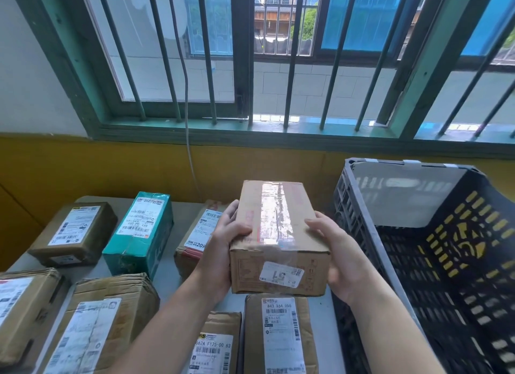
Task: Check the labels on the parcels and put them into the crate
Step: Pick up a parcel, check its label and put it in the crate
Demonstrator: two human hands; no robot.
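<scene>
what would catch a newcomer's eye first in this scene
First, the taped cardboard box held up at the centre, gripped by the left hand and right hand, with a small label on its near face. To its right is a big black crate. To its left, labelled parcels lie on the table, a teal parcel standing out among the brown ones.

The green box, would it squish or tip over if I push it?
Probably stiff: the green box keeps square edges, though its tape looks crumpled. Lying flat on the table, it would likely slide, not tip.
</scene>
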